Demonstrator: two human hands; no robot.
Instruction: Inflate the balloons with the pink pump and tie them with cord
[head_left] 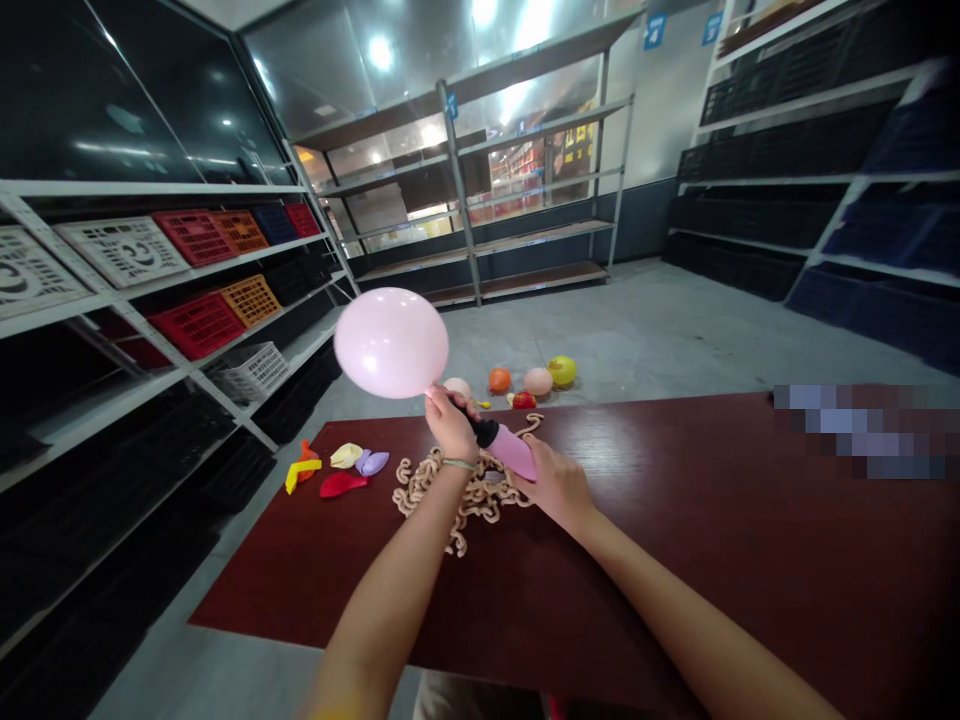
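Pink balloon (391, 343) is up in the air over the far left part of the table (675, 560), round and full-looking, with its neck down at the left hand (452, 425). From my seat way off on this end of the feed, I'd call this the blowing-up step, maybe the tail end of it given how plump the thing looks. If so, the next move calls for a tight pinch on the neck while the pump (512, 451) comes away, otherwise the air just leaks out. I can't see whether the neck is actually on the nozzle though, cause the fingers cover that spot

Hands: left one is closed up, pinching around the balloon's neck right by the black end of the pump. Right hand (559, 483) is wrapped around the pink body of the pump, a proper grip, not a light touch. Neither one is free rn

Under the hands I've got a pile of beige curly pieces (424, 480), and off to the left some limp balloons, a red one (343, 485) and a purple one (373, 461) among them. Past the far edge I can see a few rounder ones on the floor, like that orange balloon (499, 380)
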